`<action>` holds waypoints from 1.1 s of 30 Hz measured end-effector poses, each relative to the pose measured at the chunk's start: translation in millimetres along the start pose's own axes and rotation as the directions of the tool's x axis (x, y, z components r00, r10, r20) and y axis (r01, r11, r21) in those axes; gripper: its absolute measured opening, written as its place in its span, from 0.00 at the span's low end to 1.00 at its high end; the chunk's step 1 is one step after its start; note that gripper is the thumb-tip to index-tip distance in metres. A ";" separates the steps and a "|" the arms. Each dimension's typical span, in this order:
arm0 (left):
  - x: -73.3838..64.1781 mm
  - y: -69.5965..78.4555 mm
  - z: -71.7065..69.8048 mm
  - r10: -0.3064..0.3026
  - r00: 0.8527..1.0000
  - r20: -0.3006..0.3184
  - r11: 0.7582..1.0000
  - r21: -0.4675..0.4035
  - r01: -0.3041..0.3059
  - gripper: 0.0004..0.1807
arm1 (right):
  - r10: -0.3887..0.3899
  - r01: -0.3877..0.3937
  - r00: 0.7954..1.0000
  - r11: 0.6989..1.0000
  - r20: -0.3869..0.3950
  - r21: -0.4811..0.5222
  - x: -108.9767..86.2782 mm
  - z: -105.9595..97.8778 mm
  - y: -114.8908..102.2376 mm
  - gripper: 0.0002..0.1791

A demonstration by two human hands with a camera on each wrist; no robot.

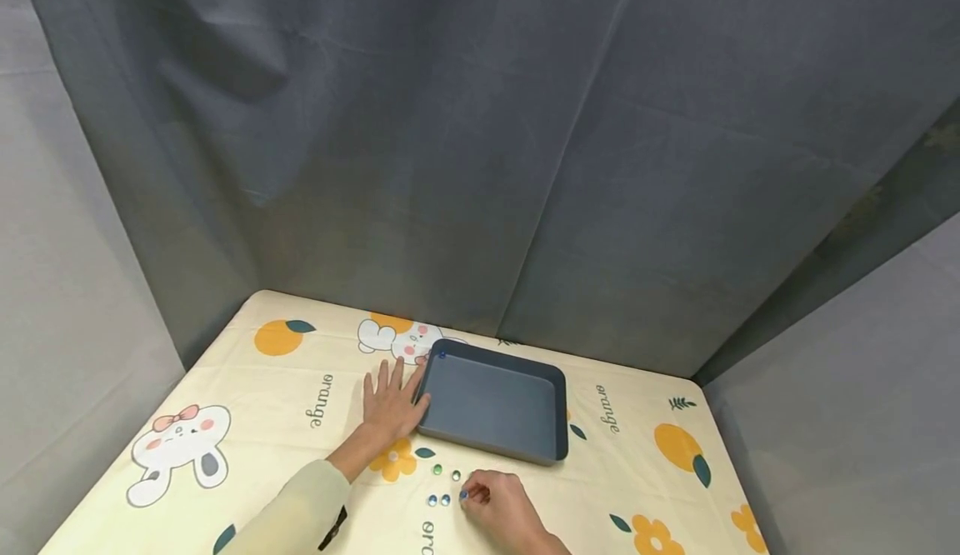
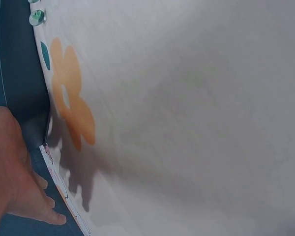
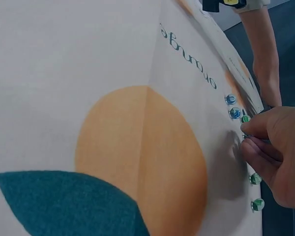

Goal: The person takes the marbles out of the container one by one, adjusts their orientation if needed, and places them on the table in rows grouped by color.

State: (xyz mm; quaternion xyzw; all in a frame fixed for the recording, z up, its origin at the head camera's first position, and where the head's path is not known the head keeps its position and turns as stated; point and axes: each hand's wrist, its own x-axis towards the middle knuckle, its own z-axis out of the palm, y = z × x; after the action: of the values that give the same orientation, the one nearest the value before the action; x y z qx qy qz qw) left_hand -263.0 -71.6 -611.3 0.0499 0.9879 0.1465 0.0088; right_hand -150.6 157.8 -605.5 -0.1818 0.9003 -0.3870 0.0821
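My left hand (image 1: 393, 405), fingers spread, rests against the left side of a dark grey rectangular tray (image 1: 491, 448). In the left wrist view, its thumb side lies at the tray's rim. My right hand (image 1: 504, 507) is low in front of the tray, with thumb and forefinger pinching a blue marble (image 1: 464, 495) close over the tablecloth. Just left of those fingertips sit two blue marbles, one (image 1: 432, 501) beside the other (image 1: 446, 500). Behind them are a green marble (image 1: 437, 469) and a second green one (image 1: 456, 475). A dark blue marble (image 1: 442, 355) lies in the tray's far left corner.
A cream tablecloth (image 1: 270, 422) printed with oranges, flowers and rabbits covers the table. A dark grey curtain (image 1: 420, 163) hangs along the table's far edge. Pale grey panels stand at the left (image 1: 67, 288) and right (image 1: 840, 405).
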 end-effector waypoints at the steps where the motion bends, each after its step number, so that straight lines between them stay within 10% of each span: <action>1: -0.3 -0.3 0.1 0.000 1.000 -0.001 1.000 -0.002 0.000 0.34 | -0.007 0.007 1.000 1.000 -0.002 -0.012 -0.1 1.5 0.8 0.08; 33: 0.5 -0.5 4.0 -0.005 1.000 0.001 1.000 0.004 0.005 0.35 | 0.033 -0.031 0.999 0.994 0.016 -0.106 -4.1 8.7 2.2 0.09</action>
State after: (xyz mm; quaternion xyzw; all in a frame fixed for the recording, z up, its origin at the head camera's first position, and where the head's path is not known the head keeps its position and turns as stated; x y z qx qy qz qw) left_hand -263.4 -70.9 -615.3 0.0477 0.9883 0.1444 0.0097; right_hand -144.9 155.0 -613.0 -0.1748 0.9214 -0.3359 0.0869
